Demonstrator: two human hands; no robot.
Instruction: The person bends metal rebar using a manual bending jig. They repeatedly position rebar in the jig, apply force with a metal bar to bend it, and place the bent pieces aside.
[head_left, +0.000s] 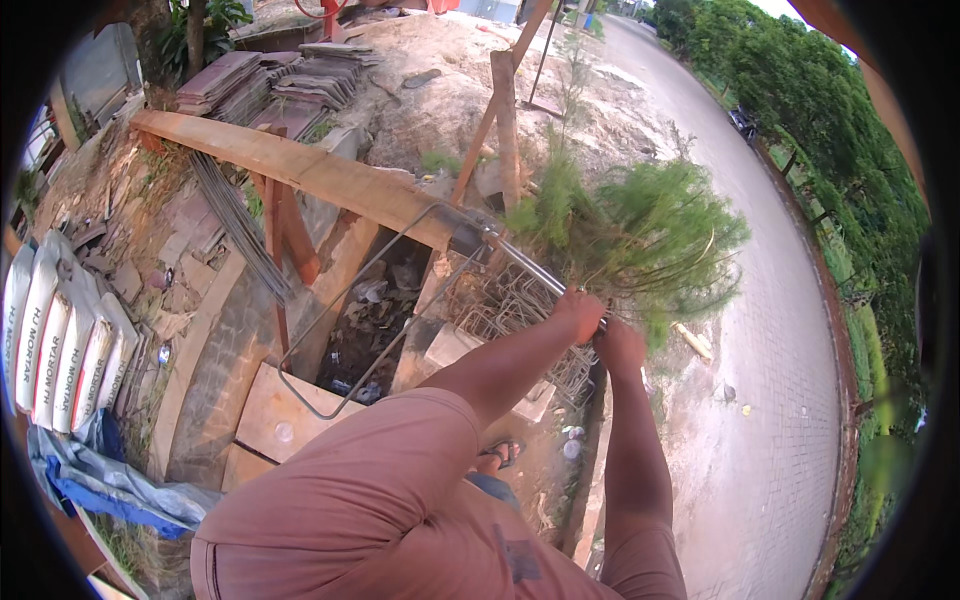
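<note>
My left hand [578, 314] is closed round a shiny metal bar [538, 275], and my right hand [621, 346] is closed at its near end, just beyond the left. The bar's far end meets a dark metal block [468, 238] at the right end of a wooden beam [290, 165]. From that block a thin steel rod [345, 290], bent into a nearly rectangular loop, reaches left and down towards me. Below the bar lies a pile of bent steel stirrups [510, 305], partly hidden by my left forearm.
Wooden posts [505, 130] stand beyond the beam's end. Leafy branches [640, 220] crowd my hands on the right. Under the loop is an open pit [385, 300] with debris. White sacks [65, 335] are stacked at left, roof tiles [220, 80] farther back. A paved road [770, 300] runs along the right.
</note>
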